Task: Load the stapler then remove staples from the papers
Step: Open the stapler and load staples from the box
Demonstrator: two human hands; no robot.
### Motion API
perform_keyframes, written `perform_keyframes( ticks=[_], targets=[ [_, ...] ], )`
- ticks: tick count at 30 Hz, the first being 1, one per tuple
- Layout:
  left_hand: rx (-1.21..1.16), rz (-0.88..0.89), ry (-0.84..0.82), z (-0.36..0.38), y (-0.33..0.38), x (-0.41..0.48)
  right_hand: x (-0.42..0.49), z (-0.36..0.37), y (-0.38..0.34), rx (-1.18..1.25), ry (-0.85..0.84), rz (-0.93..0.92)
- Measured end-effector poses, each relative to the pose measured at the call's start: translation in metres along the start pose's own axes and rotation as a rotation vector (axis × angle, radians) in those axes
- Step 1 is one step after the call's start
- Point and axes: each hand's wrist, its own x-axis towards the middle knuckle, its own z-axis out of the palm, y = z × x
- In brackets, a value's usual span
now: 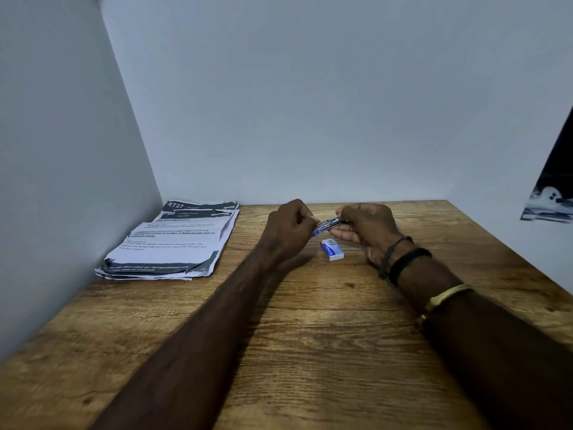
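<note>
At the middle left of the frame, a loose pile of white printed papers with dark grey bands point(173, 240) lies on the brown wooden table point(310, 336), pushed against the pale grey wall point(62, 150). The sheets look thin and soft, with curled edges, so they will tear easily if a staple is pulled roughly; it is better to press the sheet flat close to the staple. I cannot see any staple from here.

In the centre, the left hand point(290, 229) is closed, its fingertips pinching the near end of a small metal stapler with blue parts point(327, 226), held above the table. The right hand point(369, 229) is half curled and supports the far end from below with fingers and thumb. The stapler seems light, stiff and smooth, perhaps slippery, so holding it by both ends looks sensible. It is blurred and partly covered by fingers; whether its tray is open or already has staples, I cannot tell.

Just below the hands, a small white and blue cardboard box point(332, 250) rests on the table, probably for staples, but its print is unreadable. At the right edge, a dark object point(552, 197) is cut off.
</note>
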Motion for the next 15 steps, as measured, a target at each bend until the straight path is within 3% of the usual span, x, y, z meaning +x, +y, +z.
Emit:
perform_keyframes(
  ticks=[6, 10, 15],
  targets=[
    [0.088, 0.105, -0.039, -0.005, -0.007, -0.002, 0.001, -0.002, 0.001, 0.039, -0.032, 0.018],
    [0.13, 0.074, -0.074, -0.008, -0.014, -0.002, -0.001, -0.004, 0.003, -0.011, -0.091, 0.018],
    [0.168, 0.069, -0.006, -0.011, -0.016, 0.001, -0.007, -0.006, 0.005, -0.442, 0.014, -0.329]
  ],
)
